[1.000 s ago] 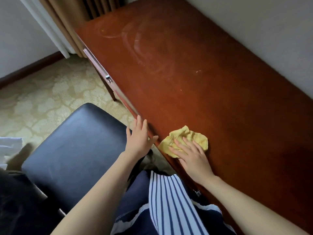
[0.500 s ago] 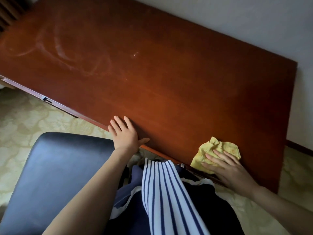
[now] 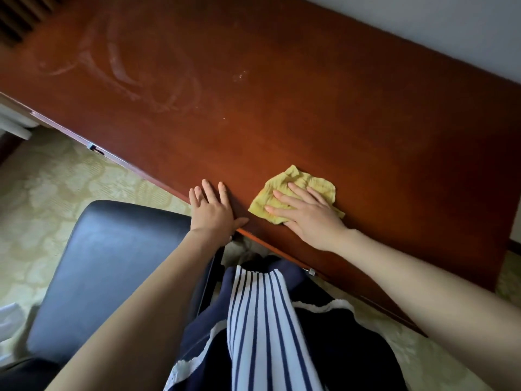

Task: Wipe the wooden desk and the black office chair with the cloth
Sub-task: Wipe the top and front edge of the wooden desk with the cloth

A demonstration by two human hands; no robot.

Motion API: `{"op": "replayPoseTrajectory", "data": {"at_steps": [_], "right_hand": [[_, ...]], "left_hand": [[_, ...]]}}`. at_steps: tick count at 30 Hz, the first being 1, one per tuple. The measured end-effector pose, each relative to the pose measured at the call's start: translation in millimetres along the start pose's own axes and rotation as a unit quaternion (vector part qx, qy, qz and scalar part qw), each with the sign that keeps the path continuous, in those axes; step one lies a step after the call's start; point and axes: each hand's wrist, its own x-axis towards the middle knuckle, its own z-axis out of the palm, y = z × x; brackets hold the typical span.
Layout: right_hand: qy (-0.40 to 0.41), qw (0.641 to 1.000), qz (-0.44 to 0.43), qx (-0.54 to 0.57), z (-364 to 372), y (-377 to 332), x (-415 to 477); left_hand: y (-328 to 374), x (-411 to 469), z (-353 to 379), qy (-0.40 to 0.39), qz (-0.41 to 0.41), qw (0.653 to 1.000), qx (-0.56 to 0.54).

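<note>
A crumpled yellow cloth (image 3: 310,183) lies on the reddish-brown wooden desk (image 3: 310,103) close to its front edge. My right hand (image 3: 308,214) lies flat on the cloth with straight, spread fingers, pressing it onto the wood. Just left of it, my left hand (image 3: 212,211) rests flat on the desk's front edge, fingers straight. The black office chair (image 3: 107,266) stands left of my body, its padded seat below my left forearm. Pale curved wipe streaks (image 3: 135,80) show on the far left part of the desk.
A white wall (image 3: 423,24) runs along the back of the desk. Patterned beige carpet (image 3: 56,187) covers the floor. A small metal fitting (image 3: 94,148) sits on the desk's front rail. Something white (image 3: 11,320) lies at the left edge by the chair.
My right hand has slid the cloth left along the front edge, from near the desk's right end toward my left hand. The left hand stays on the edge.
</note>
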Motion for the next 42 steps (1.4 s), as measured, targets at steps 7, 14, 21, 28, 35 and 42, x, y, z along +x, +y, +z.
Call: {"op": "replayPoseTrajectory", "data": {"at_steps": [7,14,21,28,35,42], "right_hand": [[0.037,0.996,0.075,0.026,5,-38,43],[0.062,0.997,0.036,-0.008,12,-29,14],[0.115,0.988,0.094,-0.037,26,16,-83],[0.129,0.965,0.212,-0.084,20,72,-135],[0.115,0.934,0.335,0.052,-10,86,-51],[0.091,0.907,0.406,0.069,-17,34,23]], "left_hand": [[-14,-2,-15,-0.062,0.031,0.998,0.009],[-9,-11,-8,-0.038,-0.002,0.999,0.016],[-2,-6,-1,-0.008,-0.007,0.999,0.032],[1,-5,3,0.008,-0.005,0.998,0.06],[-2,-9,4,0.032,0.014,0.999,0.042],[-28,-10,4,0.053,0.088,0.994,-0.021]]}}
